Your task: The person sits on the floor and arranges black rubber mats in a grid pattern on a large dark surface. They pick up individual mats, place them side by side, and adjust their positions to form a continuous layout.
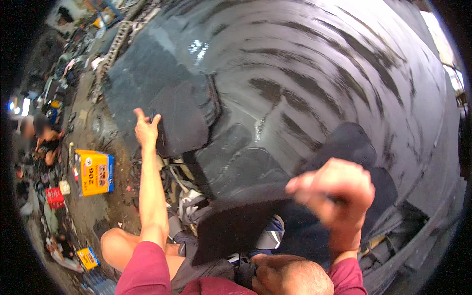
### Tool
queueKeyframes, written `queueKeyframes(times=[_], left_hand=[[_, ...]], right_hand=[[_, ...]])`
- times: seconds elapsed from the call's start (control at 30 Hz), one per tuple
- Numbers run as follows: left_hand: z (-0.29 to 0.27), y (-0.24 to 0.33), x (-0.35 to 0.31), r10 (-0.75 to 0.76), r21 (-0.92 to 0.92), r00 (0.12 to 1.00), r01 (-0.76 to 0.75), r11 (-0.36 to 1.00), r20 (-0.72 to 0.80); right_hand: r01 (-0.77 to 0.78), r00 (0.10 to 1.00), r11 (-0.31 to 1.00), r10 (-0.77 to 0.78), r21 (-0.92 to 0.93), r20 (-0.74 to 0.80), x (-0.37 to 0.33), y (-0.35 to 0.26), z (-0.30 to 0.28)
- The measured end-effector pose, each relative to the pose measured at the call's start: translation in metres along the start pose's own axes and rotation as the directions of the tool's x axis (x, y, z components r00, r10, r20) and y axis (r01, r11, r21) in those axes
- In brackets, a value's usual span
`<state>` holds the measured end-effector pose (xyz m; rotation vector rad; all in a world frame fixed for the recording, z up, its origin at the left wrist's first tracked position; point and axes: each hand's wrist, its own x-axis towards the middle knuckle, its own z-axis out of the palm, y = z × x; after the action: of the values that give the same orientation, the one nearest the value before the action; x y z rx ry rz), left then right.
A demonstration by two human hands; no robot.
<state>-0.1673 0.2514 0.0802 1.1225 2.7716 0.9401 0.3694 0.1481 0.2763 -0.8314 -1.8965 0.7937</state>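
My left hand (146, 132) reaches forward to the left edge of a dark flat piece (179, 120) with cut corners. Its thumb and a stretched finger are apart; whether the thumb presses on the piece is hard to see. Close to my body, my right hand (339, 191) is closed on the upper right corner of a black sheet (236, 221), which hangs tilted over my lap. That hand is somewhat blurred. Between the hands lie more dark rounded pieces (250, 169), and another dark piece (346, 142) rests beyond my right hand.
A large shiny black sheet (305, 64) with wavy streaks spreads ahead and right. Left on the dirty floor stand a yellow and blue box (94, 173), a red box (55, 197) and a second yellow box (88, 258). Other people (46, 137) sit far left. A chain-like strip (115, 46) lies upper left.
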Motion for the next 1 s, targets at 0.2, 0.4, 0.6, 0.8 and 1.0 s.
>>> queueKeyframes(times=[0.2,0.4,0.6,0.8,1.0], left_hand=[[0.002,0.160,-0.222,0.630,-0.429,0.273,0.897,0.108,0.727],[0.025,0.172,-0.350,0.173,-0.518,0.489,0.811,0.270,0.855],[0.045,0.168,-0.369,-0.003,-0.586,0.647,0.693,0.419,0.763],[0.056,0.167,-0.368,-0.005,-0.612,0.715,0.602,0.513,0.699],[0.058,0.170,-0.363,0.076,-0.588,0.693,0.543,0.599,0.717]], right_hand=[[-0.362,0.874,0.919,0.392,0.153,-0.287,0.011,0.087,-0.079],[-0.553,0.821,0.833,0.540,-0.021,-0.188,-0.005,0.241,-0.105],[-0.547,0.836,0.837,0.547,0.002,-0.046,0.013,0.258,-0.086],[-0.553,0.833,0.820,0.550,-0.147,-0.066,0.015,0.274,-0.077],[-0.588,0.805,0.768,0.585,-0.253,-0.096,0.013,0.277,-0.089]])
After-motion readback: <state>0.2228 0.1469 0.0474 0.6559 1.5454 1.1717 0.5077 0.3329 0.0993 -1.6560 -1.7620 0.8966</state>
